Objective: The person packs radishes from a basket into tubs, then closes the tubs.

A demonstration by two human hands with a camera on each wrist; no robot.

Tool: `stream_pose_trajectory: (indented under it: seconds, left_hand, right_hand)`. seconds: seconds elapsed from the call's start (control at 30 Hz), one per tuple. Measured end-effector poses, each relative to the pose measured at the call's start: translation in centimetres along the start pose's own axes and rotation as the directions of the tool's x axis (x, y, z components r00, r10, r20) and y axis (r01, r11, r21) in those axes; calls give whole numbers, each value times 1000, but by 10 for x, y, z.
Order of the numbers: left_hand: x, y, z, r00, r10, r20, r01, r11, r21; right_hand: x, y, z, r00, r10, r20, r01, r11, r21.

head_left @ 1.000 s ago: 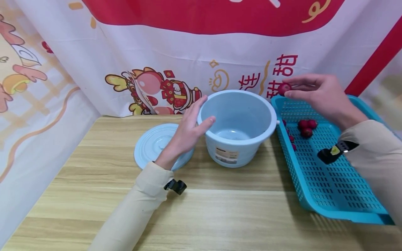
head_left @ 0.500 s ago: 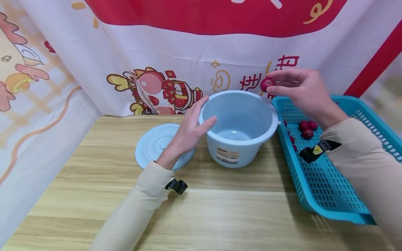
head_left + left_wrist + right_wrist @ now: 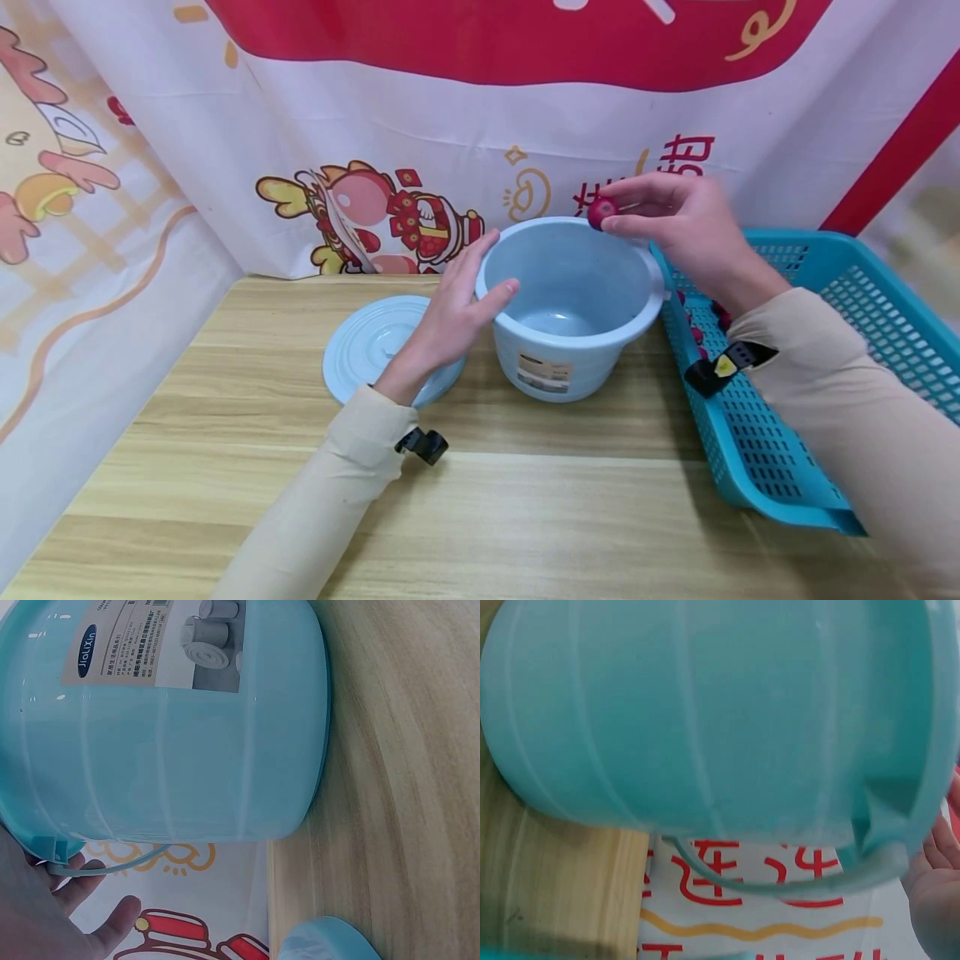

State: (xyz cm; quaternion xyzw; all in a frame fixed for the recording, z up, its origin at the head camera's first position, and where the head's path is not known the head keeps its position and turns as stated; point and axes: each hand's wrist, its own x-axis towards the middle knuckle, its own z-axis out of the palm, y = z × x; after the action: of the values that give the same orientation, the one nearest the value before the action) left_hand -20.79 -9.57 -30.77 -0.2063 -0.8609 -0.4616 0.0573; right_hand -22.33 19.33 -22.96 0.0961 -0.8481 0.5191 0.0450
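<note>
A light-blue bucket point(image 3: 564, 321) stands upright on the table, a paper label on its front. My left hand point(image 3: 459, 304) rests on the bucket's left rim, fingers straight and thumb reaching over the opening. In the left wrist view, the fingers of the left hand point(image 3: 71, 896) lie beside the bucket's thin handle point(image 3: 112, 868). Between thumb and fingertips, my right hand point(image 3: 686, 218) pinches a small round red fruit point(image 3: 602, 212) right above the bucket's back right rim. The bucket's side fills most of the right wrist view, and the right hand point(image 3: 936, 889) shows only partly at the edge.
To the right is a teal perforated basket point(image 3: 723, 454) with several red fruits point(image 3: 697, 335), partly hidden by the right arm. A light-blue lid point(image 3: 360, 346) lies on the wooden table point(image 3: 525, 517) under the left wrist. A printed cloth point(image 3: 420, 117) hangs behind.
My right hand has carried the red fruit leftward from above the basket to over the bucket's rim, slightly lower now. The left hand and the bucket have stayed in place.
</note>
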Motion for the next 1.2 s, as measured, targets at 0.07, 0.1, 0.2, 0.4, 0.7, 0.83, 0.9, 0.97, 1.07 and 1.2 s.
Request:
stream_pose_trajectory:
  seconds: [0.07, 0.1, 0.2, 0.4, 0.7, 0.83, 0.9, 0.97, 1.07, 1.2]
  left_hand:
    - [0, 0, 0, 1000, 2, -2, -2, 1000, 4]
    - [0, 0, 0, 1000, 0, -1, 0, 1000, 5]
    - [0, 0, 1, 1000, -5, 2, 5, 1000, 4]
    - [1, 0, 1, 1000, -6, 7, 6, 1000, -1]
    - [0, 1, 2, 1000, -14, 6, 14, 1000, -3]
    - [-1, 1, 1, 1000, -19, 5, 19, 1000, -5]
    - [-1, 0, 1, 1000, -20, 7, 20, 1000, -6]
    - [-1, 0, 1, 1000, -20, 10, 20, 1000, -9]
    - [0, 0, 1, 1000, -21, 12, 21, 1000, -10]
    - [0, 1, 1, 1000, -23, 15, 23, 1000, -10]
  right_hand:
    - [1, -1, 4, 1000, 7, 15, -7, 1000, 3]
    - [1, -1, 5, 1000, 8, 21, -8, 1000, -3]
    - [2, -2, 9, 999, 22, 42, -22, 1000, -15]
    - [5, -1, 13, 995, 32, 90, -28, 998, -53]
    - [7, -1, 19, 990, 50, 135, -40, 997, -71]
    - [6, -2, 22, 988, 46, 151, -34, 996, -83]
    - [6, -2, 23, 987, 43, 157, -28, 995, -96]
    - [5, -2, 24, 986, 40, 164, -22, 994, -109]
    - [5, -2, 25, 985, 31, 170, -8, 992, -130]
    - [5, -1, 26, 984, 11, 175, 17, 987, -159]
